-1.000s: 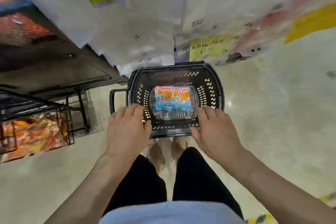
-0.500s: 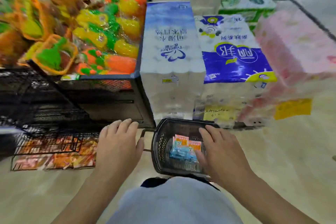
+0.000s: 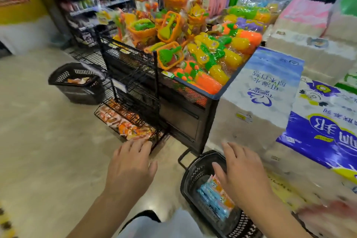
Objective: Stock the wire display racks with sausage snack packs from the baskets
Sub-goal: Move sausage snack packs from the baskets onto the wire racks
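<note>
At twelve o'clock we see bright plastic toys [image 3: 202,48] heaped on a dark bin [image 3: 185,120]; at three o'clock, stacked tissue packs [image 3: 260,91].

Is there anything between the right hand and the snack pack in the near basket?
Nothing visible blocks it. The right hand hovers open just above the blue and orange snack pack, which lies uncovered in the near basket. The basket has no lid. The left hand is open, off to the side over the floor.
</note>
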